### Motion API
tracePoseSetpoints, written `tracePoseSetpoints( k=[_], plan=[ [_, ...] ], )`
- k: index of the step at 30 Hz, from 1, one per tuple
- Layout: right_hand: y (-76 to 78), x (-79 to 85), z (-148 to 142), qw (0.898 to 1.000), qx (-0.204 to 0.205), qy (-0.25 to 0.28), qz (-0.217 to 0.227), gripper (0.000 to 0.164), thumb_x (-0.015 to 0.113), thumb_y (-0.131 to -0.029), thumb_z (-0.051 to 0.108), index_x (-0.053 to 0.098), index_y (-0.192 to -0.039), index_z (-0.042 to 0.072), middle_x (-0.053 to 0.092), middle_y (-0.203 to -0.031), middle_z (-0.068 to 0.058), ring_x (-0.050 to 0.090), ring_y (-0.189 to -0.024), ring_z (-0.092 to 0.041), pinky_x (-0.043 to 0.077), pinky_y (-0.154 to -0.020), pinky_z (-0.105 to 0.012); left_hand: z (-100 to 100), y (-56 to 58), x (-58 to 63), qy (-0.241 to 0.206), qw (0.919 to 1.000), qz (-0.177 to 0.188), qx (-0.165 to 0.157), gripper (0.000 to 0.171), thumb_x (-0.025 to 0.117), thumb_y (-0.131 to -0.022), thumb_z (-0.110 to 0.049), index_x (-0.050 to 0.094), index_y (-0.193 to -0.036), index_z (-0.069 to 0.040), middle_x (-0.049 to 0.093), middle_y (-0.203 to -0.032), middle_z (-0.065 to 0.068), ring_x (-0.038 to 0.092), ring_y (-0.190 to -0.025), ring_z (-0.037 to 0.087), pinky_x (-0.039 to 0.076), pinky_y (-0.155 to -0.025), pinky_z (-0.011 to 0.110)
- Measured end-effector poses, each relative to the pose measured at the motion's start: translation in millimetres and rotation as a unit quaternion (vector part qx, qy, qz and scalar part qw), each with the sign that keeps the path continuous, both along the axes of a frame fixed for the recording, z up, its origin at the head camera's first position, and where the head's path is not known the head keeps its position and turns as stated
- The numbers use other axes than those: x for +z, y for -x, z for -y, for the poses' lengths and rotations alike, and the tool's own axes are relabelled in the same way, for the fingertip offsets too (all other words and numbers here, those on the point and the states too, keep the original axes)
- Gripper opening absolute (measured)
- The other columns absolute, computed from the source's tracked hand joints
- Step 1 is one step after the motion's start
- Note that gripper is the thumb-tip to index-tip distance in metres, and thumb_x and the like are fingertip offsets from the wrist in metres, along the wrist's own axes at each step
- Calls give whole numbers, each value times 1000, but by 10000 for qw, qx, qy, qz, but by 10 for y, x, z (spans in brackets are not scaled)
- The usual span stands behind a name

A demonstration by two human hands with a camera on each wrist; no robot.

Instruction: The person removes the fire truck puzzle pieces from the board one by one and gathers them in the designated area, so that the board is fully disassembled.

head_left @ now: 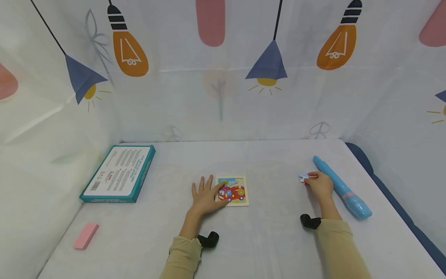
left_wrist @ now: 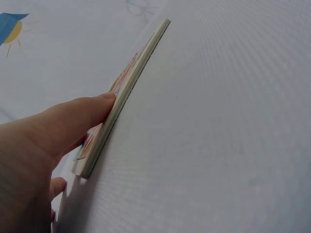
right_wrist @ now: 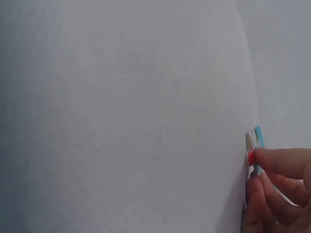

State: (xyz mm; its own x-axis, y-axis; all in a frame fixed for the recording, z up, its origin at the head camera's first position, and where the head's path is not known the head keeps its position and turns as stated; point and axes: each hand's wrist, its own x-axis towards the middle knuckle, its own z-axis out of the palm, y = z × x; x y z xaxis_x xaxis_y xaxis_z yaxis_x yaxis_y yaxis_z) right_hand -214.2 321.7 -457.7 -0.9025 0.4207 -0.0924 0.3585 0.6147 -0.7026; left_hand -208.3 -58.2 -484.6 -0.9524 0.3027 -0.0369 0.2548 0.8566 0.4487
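A small jigsaw puzzle in a pale wooden frame lies on the table, with a red vehicle in its picture. My left hand rests at its left side, fingers spread, with the thumb and index finger on the picture. The left wrist view shows the thumb touching the board's near edge. To the right, my right hand pinches a few small puzzle pieces between thumb and fingers, low over the table. In the right wrist view the pieces appear edge-on, partly hidden by the fingertips; their exact number is unclear.
A teal-edged box lies at the back left, and a pink block nearer the front left. Beside my right hand is a long light blue object with a pink band. Printed cloth hangs behind the table.
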Motion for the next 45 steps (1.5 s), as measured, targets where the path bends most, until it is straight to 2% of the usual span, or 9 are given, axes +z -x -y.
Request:
tracePoseSetpoints(
  k=[4, 8, 12, 19, 23, 32, 38, 45],
  plan=[
    [13, 9, 46, 9974, -47, -715, 107, 38, 62, -84, 13, 53, -115, -8, 59, -97, -26, 54, -86, -35, 42, -68, -39, 1, -2, 19, 18, 10000, 44, -2, 69, 64, -76, -55, 46, -137, -28, 20, -152, 14, 5, -139, 40, -5, -104, 63],
    [19, 40, 113, 9963, -63, -853, -9, 37, 61, -84, 11, 52, -115, -7, 55, -97, -25, 52, -84, -36, 42, -68, -43, 0, -8, 40, 21, 10000, 65, -23, 70, 64, -76, -55, 45, -138, -28, 20, -152, 14, 5, -139, 41, -5, -103, 63],
    [17, 89, 238, 9975, 67, -633, -316, 36, 61, -86, 12, 53, -116, -5, 56, -98, -23, 54, -84, -34, 41, -66, -39, -5, -16, 56, -15, 10000, 55, -30, 72, 64, -76, -54, 43, -138, -27, 22, -151, 15, 7, -139, 41, -3, -103, 64],
    [11, 166, 575, 9981, 298, -105, -521, 35, 60, -87, 16, 54, -117, -1, 56, -105, -21, 54, -93, -35, 42, -74, -43, -12, -25, 58, -31, 10000, 22, 8, 73, 65, -75, -54, 43, -139, -25, 22, -151, 15, 8, -138, 41, -2, -103, 64],
    [23, 141, 725, 9973, 387, 117, -612, 34, 61, -87, 15, 55, -116, 0, 57, -104, -20, 56, -95, -34, 44, -74, -41, -11, -28, 60, -58, 10000, 28, 11, 74, 65, -75, -54, 43, -139, -24, 22, -151, 15, 8, -139, 41, -2, -103, 64],
    [62, 67, 1044, 9931, 587, 398, -931, 28, 65, -83, 12, 60, -108, 0, 61, -96, -18, 61, -88, -31, 42, -67, -29, -8, -25, 59, -8, 10000, 48, 15, 74, 65, -75, -54, 43, -139, -24, 22, -151, 15, 7, -139, 41, -2, -103, 64],
    [79, 30, 1260, 9927, 664, 574, -827, 28, 67, -82, 13, 60, -107, 2, 61, -96, -16, 60, -87, -28, 44, -65, -28, -2, -22, 53, -15, 10000, 57, 18, 75, 65, -75, -54, 41, -140, -24, 21, -151, 14, 7, -139, 40, -3, -104, 64],
    [86, 14, 1490, 9918, 739, 774, -703, 27, 67, -82, 12, 60, -106, 2, 60, -96, -14, 59, -86, -27, 48, -69, -33, -1, -18, 37, 10, 10000, 93, 32, 77, 65, -75, -55, 40, -141, -24, 21, -152, 14, 6, -139, 40, -3, -104, 63]
  ],
)
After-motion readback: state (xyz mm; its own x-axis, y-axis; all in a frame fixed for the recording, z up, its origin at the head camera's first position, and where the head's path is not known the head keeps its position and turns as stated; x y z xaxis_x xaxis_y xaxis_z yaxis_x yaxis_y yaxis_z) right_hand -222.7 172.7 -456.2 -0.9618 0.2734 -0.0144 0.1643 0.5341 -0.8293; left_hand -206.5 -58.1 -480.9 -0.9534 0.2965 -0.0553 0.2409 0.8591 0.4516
